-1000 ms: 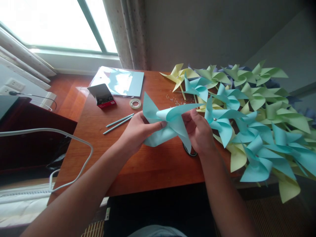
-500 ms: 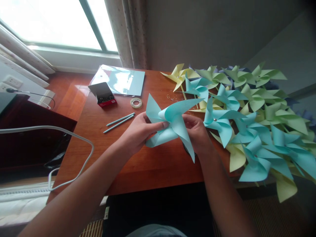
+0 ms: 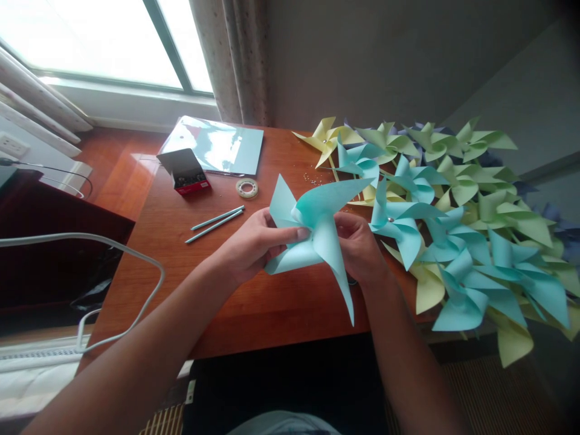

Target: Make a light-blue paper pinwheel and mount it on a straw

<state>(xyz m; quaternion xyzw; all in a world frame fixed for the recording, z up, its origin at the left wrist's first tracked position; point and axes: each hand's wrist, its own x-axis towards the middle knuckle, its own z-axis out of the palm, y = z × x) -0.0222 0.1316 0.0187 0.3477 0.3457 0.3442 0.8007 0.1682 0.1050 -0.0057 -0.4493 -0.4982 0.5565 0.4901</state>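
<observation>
While both hands pinch blue pinwheel | pile nr.

I can read no text, labels or numbers anywhere; the small red box shows nothing legible.

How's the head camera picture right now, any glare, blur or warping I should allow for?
Head view: the window at upper left is blown out white, and its glare washes over the plastic sleeve; edges bow from wide-angle distortion, and the far right corners darken; the left hand, right hand and blue pinwheel are evenly lit and sharp.
</observation>
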